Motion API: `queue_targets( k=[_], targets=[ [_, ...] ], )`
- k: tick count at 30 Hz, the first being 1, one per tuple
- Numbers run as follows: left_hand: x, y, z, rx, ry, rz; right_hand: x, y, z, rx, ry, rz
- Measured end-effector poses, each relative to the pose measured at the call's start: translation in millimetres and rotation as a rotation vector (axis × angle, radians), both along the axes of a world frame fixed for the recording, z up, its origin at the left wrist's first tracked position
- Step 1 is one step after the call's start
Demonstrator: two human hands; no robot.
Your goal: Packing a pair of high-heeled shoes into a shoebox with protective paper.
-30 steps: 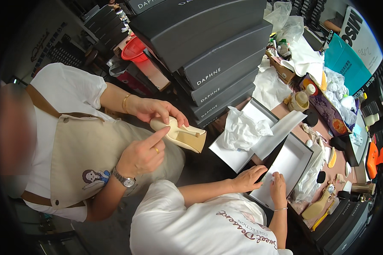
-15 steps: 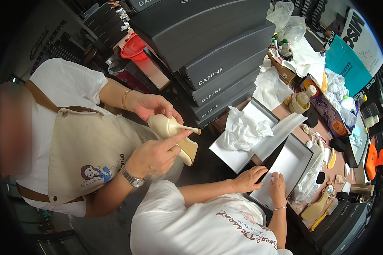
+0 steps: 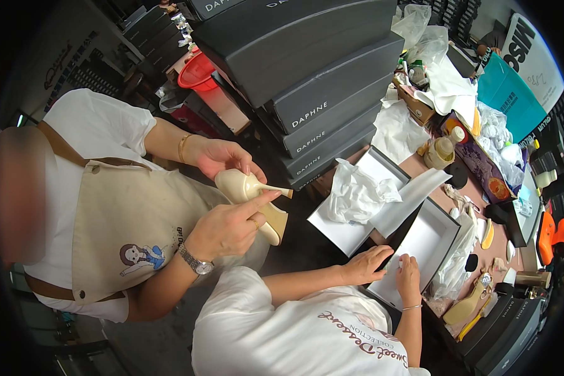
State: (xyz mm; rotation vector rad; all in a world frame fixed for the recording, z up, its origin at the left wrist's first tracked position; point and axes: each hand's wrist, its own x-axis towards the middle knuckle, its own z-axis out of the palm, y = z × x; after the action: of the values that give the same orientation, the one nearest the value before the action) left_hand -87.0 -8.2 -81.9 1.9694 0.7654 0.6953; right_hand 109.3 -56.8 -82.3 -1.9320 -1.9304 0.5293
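My left hand (image 3: 365, 266) reaches to the near left rim of an open shoe box (image 3: 427, 239) with a white inside and dark edges. Its fingers are stretched out and a little apart. Inside the near end of that box, my right hand (image 3: 409, 279), with a thin bracelet at the wrist, has its fingertips drawn together. A small whitish bit shows at them, too small to name. Beyond my left hand lies a second box part (image 3: 338, 230), holding crumpled white tissue paper (image 3: 363, 193). A white paper sheet (image 3: 413, 199) spans between the two.
At left, a co-worker in a beige apron (image 3: 119, 219) holds a cream high-heeled shoe (image 3: 238, 187). Dark shoe boxes (image 3: 332, 100) are stacked ahead. A cluttered table (image 3: 473, 194) at right bears a jar (image 3: 440, 153), plastic bags and a sandal (image 3: 467, 307).
The co-worker's hands and the cream shoe have shifted very slightly left. My own hands and the box look unchanged.
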Motion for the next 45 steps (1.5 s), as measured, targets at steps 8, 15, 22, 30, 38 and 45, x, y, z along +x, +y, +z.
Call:
queue_targets(
  k=[8,15,22,30,38,45],
  targets=[
    [2,0,-1,0.014,0.007,0.005,4,0,-6,-0.015,-0.003,-0.011],
    [0,-1,1,-0.010,0.000,0.007,-1,-6,28,-0.002,0.125,-0.049],
    [2,4,-6,-0.158,-0.037,0.038,16,-12,54,-0.096,0.503,-0.254],
    [2,-8,-8,-0.684,0.092,0.008,53,-14,101,0.037,1.054,-0.473],
    [4,-6,-8,-0.962,-0.035,-0.035,128,116,72,0.348,0.912,-0.593],
    [-5,-9,-29,-0.947,-0.057,-0.051,57,76,69,0.072,0.288,-0.226]
  ],
)
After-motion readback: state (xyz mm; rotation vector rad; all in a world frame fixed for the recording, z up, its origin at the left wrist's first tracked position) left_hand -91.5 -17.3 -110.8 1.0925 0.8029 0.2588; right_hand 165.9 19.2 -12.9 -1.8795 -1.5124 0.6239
